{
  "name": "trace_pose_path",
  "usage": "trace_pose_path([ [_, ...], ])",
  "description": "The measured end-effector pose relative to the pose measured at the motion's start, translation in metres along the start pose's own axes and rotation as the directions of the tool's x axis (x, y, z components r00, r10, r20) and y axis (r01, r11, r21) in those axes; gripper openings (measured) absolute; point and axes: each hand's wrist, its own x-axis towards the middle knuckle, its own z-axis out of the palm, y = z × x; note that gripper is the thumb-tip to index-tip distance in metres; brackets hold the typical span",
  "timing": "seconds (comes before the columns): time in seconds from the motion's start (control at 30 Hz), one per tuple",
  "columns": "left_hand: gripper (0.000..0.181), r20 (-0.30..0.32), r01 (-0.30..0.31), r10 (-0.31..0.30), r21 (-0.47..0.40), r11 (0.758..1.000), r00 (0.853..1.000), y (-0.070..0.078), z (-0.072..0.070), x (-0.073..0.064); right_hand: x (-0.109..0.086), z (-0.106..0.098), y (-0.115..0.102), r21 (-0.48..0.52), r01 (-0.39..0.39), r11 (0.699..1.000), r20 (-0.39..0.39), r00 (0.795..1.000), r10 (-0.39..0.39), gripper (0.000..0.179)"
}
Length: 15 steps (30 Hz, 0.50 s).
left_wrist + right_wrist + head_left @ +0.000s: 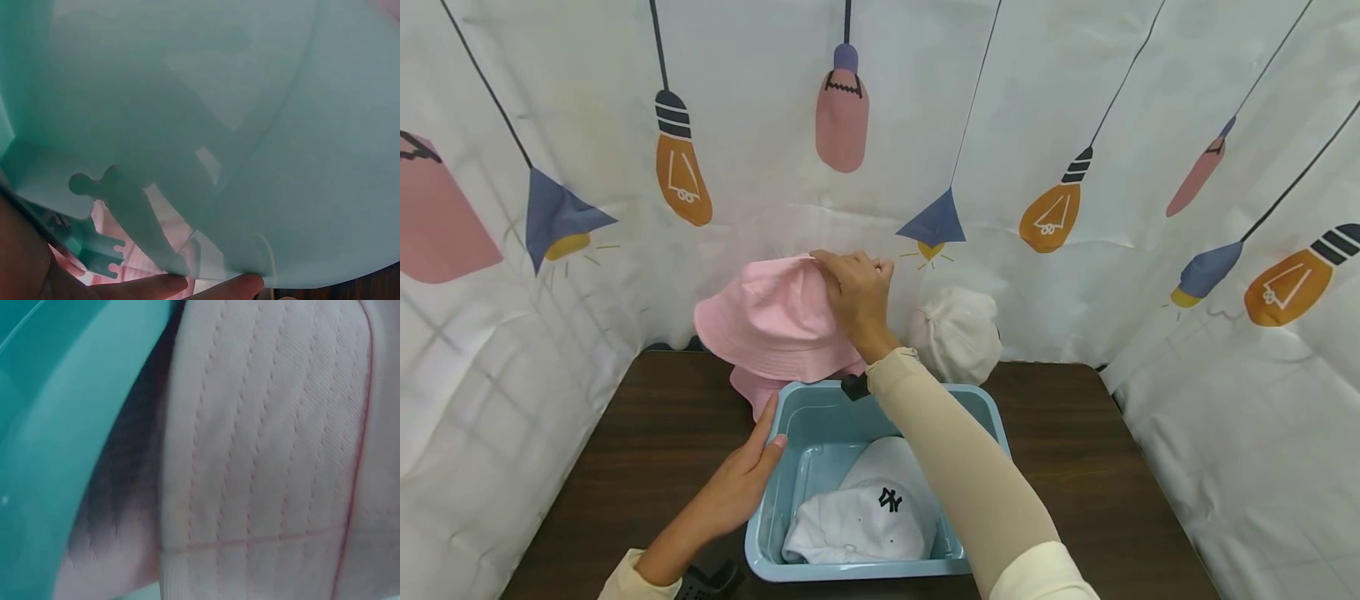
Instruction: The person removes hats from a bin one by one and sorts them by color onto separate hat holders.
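My right hand (857, 292) grips the crown of a pink bucket hat (775, 308) behind the basin, fingers curled at its upper right side. The hat's stitched brim (269, 450) fills much of the right wrist view. Under it shows part of a second pink hat (752, 387). My left hand (737, 483) holds the left rim of a light blue plastic basin (857, 573), thumb over the rim and fingers along the outer wall. Its fingertips (240, 284) touch that wall in the left wrist view. A white cap (857, 525) with a black emblem lies inside the basin.
Another white cap (955, 333) stands behind the basin's right corner. The dark wood table (1075, 450) spreads out on both sides. A white curtain (760, 100) printed with hanging lamps closes off the back and sides. My right forearm crosses over the basin.
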Motion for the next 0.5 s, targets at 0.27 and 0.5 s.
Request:
trace_pose_path([
  [0.27,0.067,-0.002,-0.007,0.007,0.052,0.999,1.0,0.006,-0.008,0.001,0.002,-0.009,0.005,0.095,-0.175,0.98,0.303,0.943,0.139,0.034],
  [0.5,0.068,-0.071,0.044,-0.034,0.142,0.989,0.997,0.012,-0.036,0.008,-0.006,-0.01,0.02,0.157,-0.227,0.961,0.445,0.885,0.137,0.045],
])
